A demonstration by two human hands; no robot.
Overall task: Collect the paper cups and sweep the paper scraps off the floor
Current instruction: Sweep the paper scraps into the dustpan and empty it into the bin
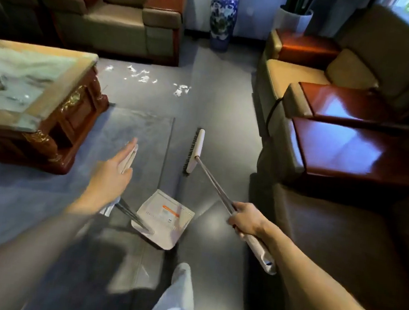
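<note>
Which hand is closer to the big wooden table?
Left. The left hand, holding the dustpan handle, is just right of the table. The right hand, gripping the broom handle, is farther right, by the sofa.

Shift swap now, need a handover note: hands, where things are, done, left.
Right hand grips the metal-handled white broom, head low ahead.
Left hand holds the white long-handled dustpan; no scraps in its pan.
White paper scraps lie unswept on the grey floor past the corner of the wooden coffee table.
No paper cups in view.
Left: sweep scraps into the pan, find cups.
</note>
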